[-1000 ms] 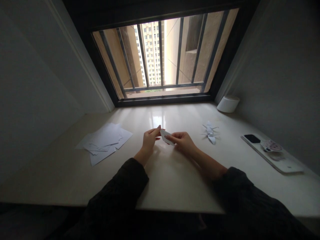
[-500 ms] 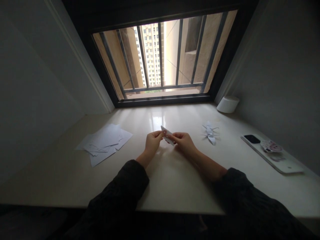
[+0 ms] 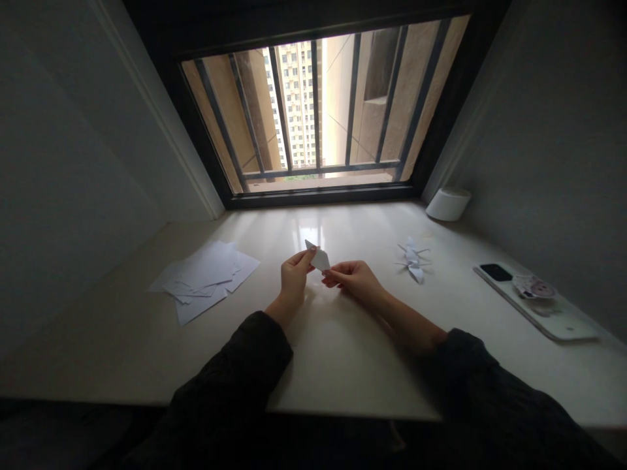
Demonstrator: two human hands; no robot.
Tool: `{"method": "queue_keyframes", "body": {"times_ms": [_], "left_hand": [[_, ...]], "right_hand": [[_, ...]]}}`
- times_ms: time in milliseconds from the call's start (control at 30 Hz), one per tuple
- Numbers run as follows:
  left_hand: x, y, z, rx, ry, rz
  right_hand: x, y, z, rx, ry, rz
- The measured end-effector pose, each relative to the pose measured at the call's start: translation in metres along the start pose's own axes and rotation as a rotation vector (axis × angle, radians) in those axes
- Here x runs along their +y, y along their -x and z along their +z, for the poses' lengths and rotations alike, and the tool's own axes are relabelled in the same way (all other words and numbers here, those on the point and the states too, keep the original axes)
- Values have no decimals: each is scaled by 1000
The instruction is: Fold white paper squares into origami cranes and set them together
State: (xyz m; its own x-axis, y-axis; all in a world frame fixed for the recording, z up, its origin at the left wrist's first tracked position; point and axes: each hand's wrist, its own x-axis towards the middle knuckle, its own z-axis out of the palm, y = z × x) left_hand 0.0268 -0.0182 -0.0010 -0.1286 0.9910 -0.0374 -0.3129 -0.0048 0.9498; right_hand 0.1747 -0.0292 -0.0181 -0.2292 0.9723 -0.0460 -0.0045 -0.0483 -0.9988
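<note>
A small folded piece of white paper (image 3: 321, 260) is held up over the middle of the white surface. My left hand (image 3: 294, 274) pinches its left side, thumb on the near face. At its lower right corner, the fingertips of my right hand (image 3: 353, 277) are closed on the paper. Some fingers of both hands are hidden behind it or curled under. To the right lie white folded paper cranes (image 3: 413, 261) with thin pointed ends, close together. Loose white sheets of paper (image 3: 208, 271) lie in an untidy pile to the left of my hands.
A phone (image 3: 533, 303) in a pale case with a cartoon grip lies at the right. By the window's right corner stands a white rounded object (image 3: 448, 203). The barred window (image 3: 318, 196) bounds the back of the white surface (image 3: 343, 372); walls close both sides.
The folded paper has turned so that more of its flat face shows. My left hand has shifted slightly left, and my right fingers have slid to the paper's lower right corner.
</note>
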Motion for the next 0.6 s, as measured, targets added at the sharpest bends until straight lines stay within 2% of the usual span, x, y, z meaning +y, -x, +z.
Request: {"method": "queue_keyframes", "body": {"times_ms": [200,333,433,533,600], "left_hand": [[2,3,4,22,37,-9],[0,-2,-4,-73,-16,-56],[-1,-7,-10,-145,-193,29],[1,-6,-11,-229,-402,142],[4,-3,-9,-240,-519,215]], "right_hand": [[-8,4,2,-8,51,-33],[-7,4,2,-34,91,-92],[-4,2,1,-20,127,-145],[-1,-1,1,71,115,-165],[1,-2,1,102,88,-159]]}}
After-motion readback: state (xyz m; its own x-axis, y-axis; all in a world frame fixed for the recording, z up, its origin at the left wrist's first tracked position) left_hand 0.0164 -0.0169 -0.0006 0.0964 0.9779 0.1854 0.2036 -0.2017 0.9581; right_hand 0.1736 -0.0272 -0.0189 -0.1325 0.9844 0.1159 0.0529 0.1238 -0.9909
